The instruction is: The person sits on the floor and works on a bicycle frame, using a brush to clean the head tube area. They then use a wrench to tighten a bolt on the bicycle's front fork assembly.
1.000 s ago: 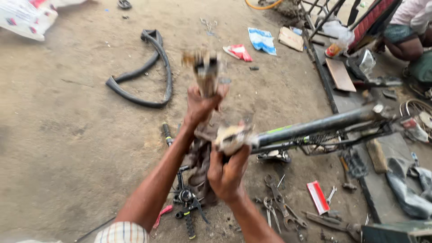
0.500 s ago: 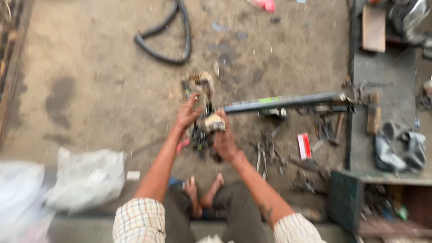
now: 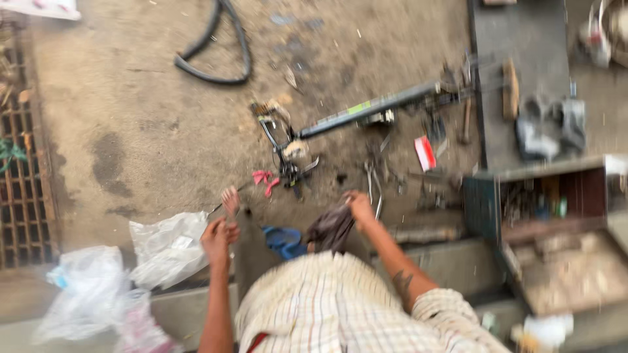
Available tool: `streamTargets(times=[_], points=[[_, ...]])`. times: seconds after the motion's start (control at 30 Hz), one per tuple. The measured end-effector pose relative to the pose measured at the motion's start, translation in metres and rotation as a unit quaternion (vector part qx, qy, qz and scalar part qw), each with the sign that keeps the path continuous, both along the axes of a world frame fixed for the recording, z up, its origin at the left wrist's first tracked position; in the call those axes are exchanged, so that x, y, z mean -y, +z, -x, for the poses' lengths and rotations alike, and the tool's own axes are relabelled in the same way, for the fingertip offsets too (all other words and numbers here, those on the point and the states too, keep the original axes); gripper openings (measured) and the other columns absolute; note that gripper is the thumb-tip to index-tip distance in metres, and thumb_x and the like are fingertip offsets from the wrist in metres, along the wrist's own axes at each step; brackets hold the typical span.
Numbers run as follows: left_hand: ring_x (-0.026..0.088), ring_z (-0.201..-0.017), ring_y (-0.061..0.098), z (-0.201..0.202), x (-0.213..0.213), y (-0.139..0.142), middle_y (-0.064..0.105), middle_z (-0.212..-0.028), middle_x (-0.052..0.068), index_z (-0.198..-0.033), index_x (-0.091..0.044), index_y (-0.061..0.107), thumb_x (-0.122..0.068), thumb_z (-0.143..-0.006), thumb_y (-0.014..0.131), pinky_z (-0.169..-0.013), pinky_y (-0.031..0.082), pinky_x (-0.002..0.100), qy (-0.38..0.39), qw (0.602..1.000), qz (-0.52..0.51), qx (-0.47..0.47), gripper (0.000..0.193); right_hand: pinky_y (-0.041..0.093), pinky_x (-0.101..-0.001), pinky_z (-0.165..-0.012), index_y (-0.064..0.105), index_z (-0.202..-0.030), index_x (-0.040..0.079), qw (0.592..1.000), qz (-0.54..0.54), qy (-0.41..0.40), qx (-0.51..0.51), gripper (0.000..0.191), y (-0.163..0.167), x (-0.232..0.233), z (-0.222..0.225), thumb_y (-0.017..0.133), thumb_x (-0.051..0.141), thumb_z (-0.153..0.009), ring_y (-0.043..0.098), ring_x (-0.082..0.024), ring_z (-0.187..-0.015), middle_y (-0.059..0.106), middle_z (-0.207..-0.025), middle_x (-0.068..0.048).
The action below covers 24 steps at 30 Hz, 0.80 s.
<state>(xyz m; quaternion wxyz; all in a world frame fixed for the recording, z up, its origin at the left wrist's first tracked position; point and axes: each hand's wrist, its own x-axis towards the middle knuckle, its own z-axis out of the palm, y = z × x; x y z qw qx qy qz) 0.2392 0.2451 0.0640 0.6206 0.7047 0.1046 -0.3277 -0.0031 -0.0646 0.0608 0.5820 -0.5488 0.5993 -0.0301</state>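
The picture is blurred by motion. A dark bicycle frame tube [image 3: 369,106] lies on the dirt ground, and its front end [image 3: 282,140] with brackets and cables points toward me. Neither hand touches it. My left hand [image 3: 218,239] hangs by my left leg, just below my bare foot [image 3: 230,200] and beside a white plastic bag [image 3: 169,247]. My right hand [image 3: 359,204] rests against a dark bunched cloth [image 3: 331,229] at my knee. The blur hides whether either hand grips anything. My checked shirt [image 3: 327,307] fills the bottom middle.
Loose hand tools [image 3: 392,176] and a small red packet [image 3: 425,153] lie scattered right of the frame. An open toolbox [image 3: 556,196] stands at the right, a black tyre piece [image 3: 216,52] lies farther off, a drain grate [image 3: 23,189] runs along the left. A blue sandal [image 3: 282,240] sits underfoot.
Both hands have let go of the bicycle frame's front end, which now lies on the ground. The view has risen and pulled back, and my hands are down by my legs.
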Motion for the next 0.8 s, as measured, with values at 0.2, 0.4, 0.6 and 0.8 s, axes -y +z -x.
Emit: streamTargets(times=[0.2,0.4,0.6,0.8], points=[[0.015,-0.073,0.069,-0.134,0.094,0.008,0.076,-0.095,0.012,-0.126,-0.002,0.066,-0.012,-0.105,0.057,-0.058,0.055,0.028,-0.223,0.970,0.079,0.058,0.025,0.058,-0.0424,-0.074,0.068,-0.102,0.008,0.880,-0.032,-0.443,0.168,0.009,0.045,-0.004,0.015,0.062,0.013,-0.097,0.067,-0.021,-0.081,0.070,-0.095,-0.007],[0.014,-0.079,0.072,-0.312,0.218,0.066,0.075,-0.098,0.009,-0.132,-0.004,0.062,-0.013,-0.106,0.054,-0.064,0.060,0.027,-0.514,0.836,0.128,0.146,0.028,0.058,-0.0358,-0.083,0.074,-0.107,0.001,0.754,0.167,-0.604,0.198,0.024,0.084,-0.084,-0.069,0.065,0.023,-0.103,0.070,-0.016,-0.092,0.075,-0.105,-0.005],[0.023,-0.092,0.072,-0.325,0.305,0.125,0.075,-0.112,0.012,-0.136,-0.013,0.065,-0.013,-0.101,0.067,-0.078,0.060,0.034,-0.692,0.634,0.143,0.314,0.035,0.057,-0.0345,-0.084,0.073,-0.118,-0.001,0.732,0.162,-0.626,0.213,0.027,0.097,-0.181,-0.177,0.067,0.019,-0.101,0.069,-0.021,-0.090,0.074,-0.104,-0.012],[0.029,-0.080,0.067,-0.276,0.306,0.108,0.071,-0.088,0.013,-0.137,-0.016,0.063,-0.014,-0.091,0.075,-0.073,0.057,0.043,-0.716,0.419,0.308,0.467,0.047,0.054,-0.0311,-0.096,0.058,-0.143,0.004,0.848,0.242,-0.450,0.141,0.049,0.098,-0.166,-0.262,0.074,0.009,-0.097,0.064,-0.017,-0.116,0.066,-0.133,-0.008]])
